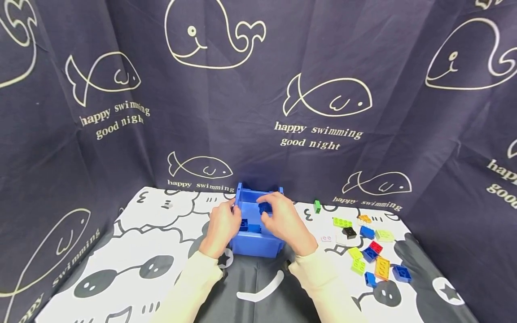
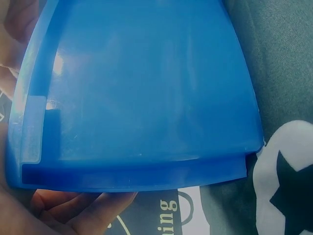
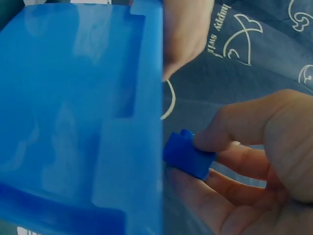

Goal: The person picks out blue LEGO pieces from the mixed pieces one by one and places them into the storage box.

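Observation:
A blue plastic box stands in front of the person, its open top showing in the head view. My left hand holds the box's left wall at the rim; in the left wrist view its fingers curl past the edge. Over the box's interior, my right hand pinches a dark blue toy brick between thumb and fingers. A stud shows on top of that brick in the right wrist view. Inside the box near its front wall lie a dark blue brick and a lighter blue brick.
Loose toy bricks lie scattered to the right, among them an orange brick, a black brick and a red brick. A green brick stands farther back. Behind the table hangs a dark curtain with fish drawings.

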The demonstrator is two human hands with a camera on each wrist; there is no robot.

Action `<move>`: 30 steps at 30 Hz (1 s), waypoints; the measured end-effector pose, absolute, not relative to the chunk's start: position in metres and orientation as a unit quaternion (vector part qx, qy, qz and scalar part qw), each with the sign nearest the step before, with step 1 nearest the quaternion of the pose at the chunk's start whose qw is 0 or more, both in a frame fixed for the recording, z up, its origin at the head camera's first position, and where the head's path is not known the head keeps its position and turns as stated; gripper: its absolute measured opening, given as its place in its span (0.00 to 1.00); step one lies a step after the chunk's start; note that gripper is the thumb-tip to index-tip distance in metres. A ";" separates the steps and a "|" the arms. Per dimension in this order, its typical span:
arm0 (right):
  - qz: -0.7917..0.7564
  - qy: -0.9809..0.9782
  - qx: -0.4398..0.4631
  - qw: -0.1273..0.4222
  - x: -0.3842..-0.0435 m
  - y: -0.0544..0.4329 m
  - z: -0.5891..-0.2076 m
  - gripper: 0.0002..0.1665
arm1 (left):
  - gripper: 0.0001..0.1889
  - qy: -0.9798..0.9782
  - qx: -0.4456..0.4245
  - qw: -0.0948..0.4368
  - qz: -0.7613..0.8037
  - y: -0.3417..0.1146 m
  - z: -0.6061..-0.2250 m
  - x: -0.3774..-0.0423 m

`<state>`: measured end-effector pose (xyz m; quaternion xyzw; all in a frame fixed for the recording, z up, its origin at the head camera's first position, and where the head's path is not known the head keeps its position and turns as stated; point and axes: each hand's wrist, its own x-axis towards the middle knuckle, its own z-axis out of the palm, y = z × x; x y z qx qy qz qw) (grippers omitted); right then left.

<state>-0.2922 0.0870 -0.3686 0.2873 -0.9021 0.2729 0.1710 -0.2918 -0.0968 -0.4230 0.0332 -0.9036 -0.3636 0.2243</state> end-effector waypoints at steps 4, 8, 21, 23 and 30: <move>0.249 -0.913 0.289 0.143 -0.293 0.083 -0.373 0.18 | 0.20 -0.904 0.032 0.224 -0.363 -0.097 -0.423 -0.292; 0.232 -0.922 0.284 0.122 -0.294 0.082 -0.377 0.19 | 0.20 -0.904 0.035 0.219 -0.365 -0.096 -0.424 -0.291; 0.226 -0.933 0.261 0.097 -0.297 0.081 -0.388 0.19 | 0.20 -0.907 0.039 0.213 -0.360 -0.097 -0.424 -0.289; 0.225 -0.933 0.263 0.098 -0.298 0.080 -0.389 0.18 | 0.20 -0.907 0.038 0.213 -0.361 -0.098 -0.424 -0.290; 0.235 -0.928 0.275 0.089 -0.300 0.078 -0.389 0.17 | 0.20 -0.907 0.036 0.214 -0.361 -0.098 -0.422 -0.291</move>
